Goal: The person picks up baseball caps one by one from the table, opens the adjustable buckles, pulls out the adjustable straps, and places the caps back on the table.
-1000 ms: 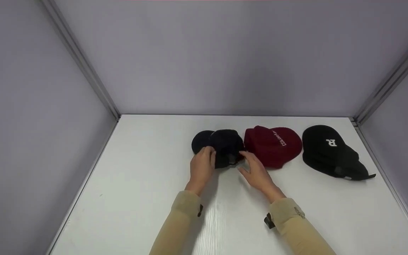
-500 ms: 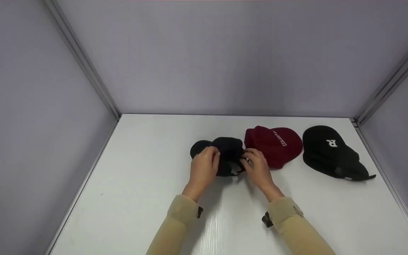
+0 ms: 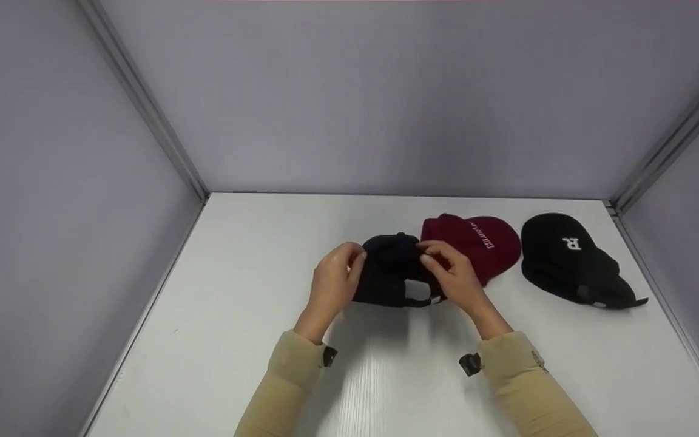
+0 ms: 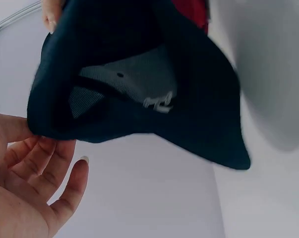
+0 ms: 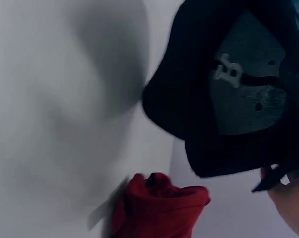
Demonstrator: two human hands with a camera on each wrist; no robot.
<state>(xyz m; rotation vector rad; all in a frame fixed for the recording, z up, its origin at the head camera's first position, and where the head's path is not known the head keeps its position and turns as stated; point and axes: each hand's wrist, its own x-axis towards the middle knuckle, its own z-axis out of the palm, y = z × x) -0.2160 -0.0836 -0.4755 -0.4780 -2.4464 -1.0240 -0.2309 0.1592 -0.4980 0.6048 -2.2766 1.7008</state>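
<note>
Got the dark cap (image 3: 380,279) in both hands, abt mid-table L-to-R, set in from the table's (image 3: 252,291) far edge. My left hand (image 3: 332,282) pinches its left side, thumb vs. fingers (image 4: 57,163); left-wrist view shows one digit standing clear of the cloth. My right hand (image 3: 460,279) pinches the right side w/ thumb + index; can't tell abt the rest, mostly cut off in right-wrist view.

Gripping opp. sides prob b/c the crown looks soft & would sag from one pt; two pinches keep it spread btwn my hands. It's tipped so the back strap (image 3: 419,301) & gap come my way, and the wrist views look into the hollow. Shadow on the table suggests it's up off the surface, at least partly; can't tell if the brim touches.

Red cap (image 3: 498,252) lies nr the far edge, just past my right hand, lettering up. Black cap (image 3: 559,261) is just beside it, twd the far right corner, white "R" up, strap end twd the right edge. Side by side, prob so neither covers the other.
</note>
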